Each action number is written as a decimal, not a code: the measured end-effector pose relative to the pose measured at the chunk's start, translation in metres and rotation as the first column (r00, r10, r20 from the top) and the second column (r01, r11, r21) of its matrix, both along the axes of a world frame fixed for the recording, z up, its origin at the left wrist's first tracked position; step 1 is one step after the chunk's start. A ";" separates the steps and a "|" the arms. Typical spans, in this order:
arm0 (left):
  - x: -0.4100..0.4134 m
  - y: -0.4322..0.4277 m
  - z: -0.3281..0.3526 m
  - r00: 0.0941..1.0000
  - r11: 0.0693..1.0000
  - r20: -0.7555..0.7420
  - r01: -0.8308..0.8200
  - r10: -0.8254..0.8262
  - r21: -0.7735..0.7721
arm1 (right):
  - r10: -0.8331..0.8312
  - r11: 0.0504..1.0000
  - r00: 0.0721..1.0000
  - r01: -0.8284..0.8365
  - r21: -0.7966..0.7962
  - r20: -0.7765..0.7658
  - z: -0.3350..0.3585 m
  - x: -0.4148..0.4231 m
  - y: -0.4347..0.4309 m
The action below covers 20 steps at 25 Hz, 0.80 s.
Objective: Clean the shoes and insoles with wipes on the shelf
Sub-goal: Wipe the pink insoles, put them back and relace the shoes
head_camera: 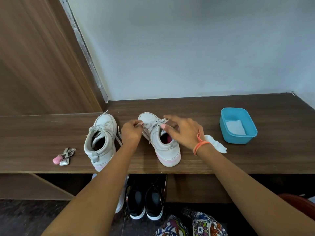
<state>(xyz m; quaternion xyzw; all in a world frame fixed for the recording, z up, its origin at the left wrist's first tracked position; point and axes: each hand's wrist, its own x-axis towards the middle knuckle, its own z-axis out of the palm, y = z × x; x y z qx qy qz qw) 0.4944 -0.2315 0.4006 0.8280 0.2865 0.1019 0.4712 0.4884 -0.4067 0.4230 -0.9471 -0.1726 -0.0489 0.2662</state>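
Two white high-top sneakers with pink soles stand on the wooden shelf [221, 160], toes toward the wall. My left hand [131, 132] pinches a lace of the right sneaker [163, 143] near its toe. Over the same shoe's laces and tongue hovers my right hand [182, 132], fingers spread and loosely bent; a lace runs by its fingertips, and I cannot tell whether it holds it. The left sneaker [100, 142] stands apart, its laces loose. A crumpled white wipe [216, 145] lies on the shelf just right of my right wrist.
A blue plastic tub [238, 126] with a folded white wipe inside stands at the shelf's right. A pink and silver keychain [63, 157] lies at the left. Black sneakers [146, 200] sit on the floor under the shelf. A wooden panel rises at the left.
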 end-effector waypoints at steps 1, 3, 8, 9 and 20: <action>-0.005 0.006 -0.001 0.996 0.988 0.053 0.067 -0.075 0.142 | 0.055 0.997 0.998 -0.055 -0.051 -0.003 0.000 -0.007 -0.001; -0.017 0.017 -0.004 0.977 0.920 0.142 0.092 -0.157 0.382 | 0.144 0.968 0.987 -0.154 -0.200 -0.067 -0.003 -0.014 -0.001; -0.048 0.041 -0.007 0.996 0.748 0.047 -0.091 0.080 0.658 | 0.115 0.948 0.985 -0.148 -0.281 -0.132 -0.006 -0.014 0.001; -0.053 0.043 -0.008 0.988 0.756 0.015 -0.129 0.156 0.642 | 0.083 0.960 0.989 -0.111 -0.256 -0.119 -0.006 -0.013 0.004; -0.073 0.023 -0.011 0.999 0.862 0.022 -0.035 0.027 0.505 | -0.064 0.987 0.985 0.039 -0.158 -0.157 -0.009 0.031 0.057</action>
